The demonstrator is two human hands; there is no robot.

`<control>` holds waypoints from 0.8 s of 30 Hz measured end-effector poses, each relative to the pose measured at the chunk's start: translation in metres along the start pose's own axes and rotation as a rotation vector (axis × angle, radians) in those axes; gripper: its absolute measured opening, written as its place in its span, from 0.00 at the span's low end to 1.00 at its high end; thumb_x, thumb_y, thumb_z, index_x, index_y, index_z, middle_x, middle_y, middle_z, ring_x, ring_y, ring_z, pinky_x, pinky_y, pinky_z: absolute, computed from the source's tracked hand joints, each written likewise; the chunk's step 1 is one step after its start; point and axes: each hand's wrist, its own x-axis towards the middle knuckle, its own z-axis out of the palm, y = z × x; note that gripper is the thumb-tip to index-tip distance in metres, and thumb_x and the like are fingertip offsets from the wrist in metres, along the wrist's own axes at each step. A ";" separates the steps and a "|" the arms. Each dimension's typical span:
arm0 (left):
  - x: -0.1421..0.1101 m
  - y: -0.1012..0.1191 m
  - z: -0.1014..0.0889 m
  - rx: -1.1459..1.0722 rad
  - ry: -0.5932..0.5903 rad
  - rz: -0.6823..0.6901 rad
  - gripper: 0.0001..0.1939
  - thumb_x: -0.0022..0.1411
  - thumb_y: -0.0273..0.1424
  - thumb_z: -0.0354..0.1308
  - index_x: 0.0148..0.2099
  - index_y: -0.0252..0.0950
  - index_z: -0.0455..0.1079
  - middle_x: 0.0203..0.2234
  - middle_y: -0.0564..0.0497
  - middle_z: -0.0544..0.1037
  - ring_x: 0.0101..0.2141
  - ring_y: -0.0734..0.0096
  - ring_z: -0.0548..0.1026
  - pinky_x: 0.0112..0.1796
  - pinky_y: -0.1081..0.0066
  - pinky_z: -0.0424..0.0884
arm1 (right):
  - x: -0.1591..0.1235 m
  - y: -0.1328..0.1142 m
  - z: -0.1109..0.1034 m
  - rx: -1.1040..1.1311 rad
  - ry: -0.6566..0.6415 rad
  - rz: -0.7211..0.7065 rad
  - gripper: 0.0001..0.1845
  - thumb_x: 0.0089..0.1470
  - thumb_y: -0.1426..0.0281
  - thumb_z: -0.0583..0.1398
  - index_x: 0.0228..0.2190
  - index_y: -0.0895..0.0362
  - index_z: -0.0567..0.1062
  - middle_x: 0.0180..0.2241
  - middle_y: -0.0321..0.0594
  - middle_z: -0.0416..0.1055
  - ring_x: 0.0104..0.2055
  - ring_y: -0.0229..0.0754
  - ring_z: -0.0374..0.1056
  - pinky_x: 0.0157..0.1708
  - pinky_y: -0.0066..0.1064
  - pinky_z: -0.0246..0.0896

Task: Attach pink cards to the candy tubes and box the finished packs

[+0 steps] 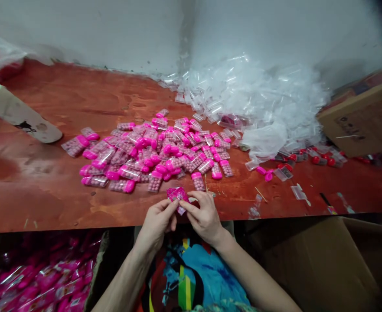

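Just over the table's front edge, my left hand point(158, 220) and my right hand point(204, 215) meet around a small pink printed plastic wrapper point(177, 195). Thumb and fingers of each hand pinch its lower part, and its patterned top sticks up between them. Whether anything is inside the wrapper cannot be seen. Beyond my fingers lies a loose heap of small clear containers point(155, 151) with pink caps, filled with pale pink beads. One such container point(197, 181) rests close to my right fingertips.
Empty clear containers point(243, 95) are piled against the wall. Red-capped containers point(329, 159) lie near a cardboard box point(360, 112) at right. A pale bottle point(21, 113) stands left. Below the table are a box of pink packets point(44, 277) and an open carton point(317, 255).
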 end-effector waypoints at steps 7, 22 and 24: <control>0.006 -0.003 0.004 -0.044 0.082 0.085 0.20 0.52 0.44 0.65 0.21 0.33 0.67 0.10 0.55 0.66 0.14 0.82 0.57 0.17 0.79 0.48 | 0.017 -0.004 0.014 0.791 0.072 0.628 0.20 0.55 0.68 0.60 0.50 0.52 0.66 0.37 0.38 0.71 0.37 0.40 0.70 0.38 0.32 0.67; 0.008 0.004 -0.022 -0.185 0.165 0.028 0.18 0.45 0.39 0.70 0.20 0.31 0.69 0.12 0.53 0.69 0.14 0.82 0.60 0.17 0.79 0.53 | 0.027 0.009 0.006 -0.005 -0.045 0.254 0.14 0.64 0.66 0.53 0.48 0.55 0.71 0.41 0.45 0.75 0.42 0.48 0.70 0.45 0.39 0.63; 0.011 0.007 -0.024 -0.207 0.203 0.042 0.18 0.44 0.39 0.71 0.21 0.31 0.69 0.12 0.53 0.69 0.14 0.82 0.60 0.16 0.79 0.53 | 0.033 0.025 0.003 -0.198 0.033 0.312 0.17 0.61 0.61 0.57 0.47 0.58 0.71 0.40 0.49 0.73 0.43 0.51 0.67 0.46 0.43 0.62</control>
